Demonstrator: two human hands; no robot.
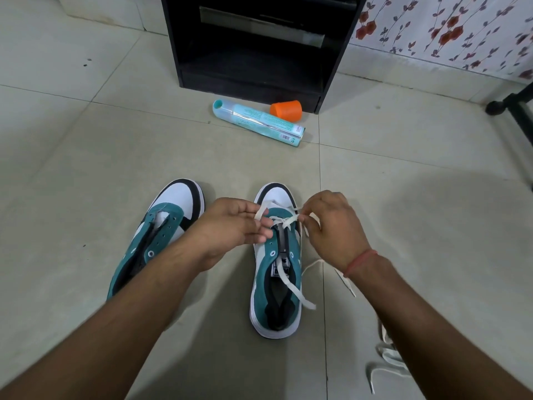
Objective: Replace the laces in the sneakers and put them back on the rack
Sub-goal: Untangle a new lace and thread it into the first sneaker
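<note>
1 head-worn wide-angle view, facing forward and down, close over the floor (pixel 86 145), forearms reaching in from below

both hands (pixel 230 223) pinching white lace (pixel 284 222), right sneaker (pixel 277 272), tiled floor (pixel 86 168)

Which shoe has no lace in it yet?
Start at the black rack and come toward the person over the tiled floor. Two teal sneakers stand side by side. It is the left sneaker: bare eyelets, and no hands on it.

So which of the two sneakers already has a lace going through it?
The right sneaker, the one under both hands: a white lace crosses its front eyelets, pinched by the left hand and right hand. The left sneaker has bare eyelets.
</note>
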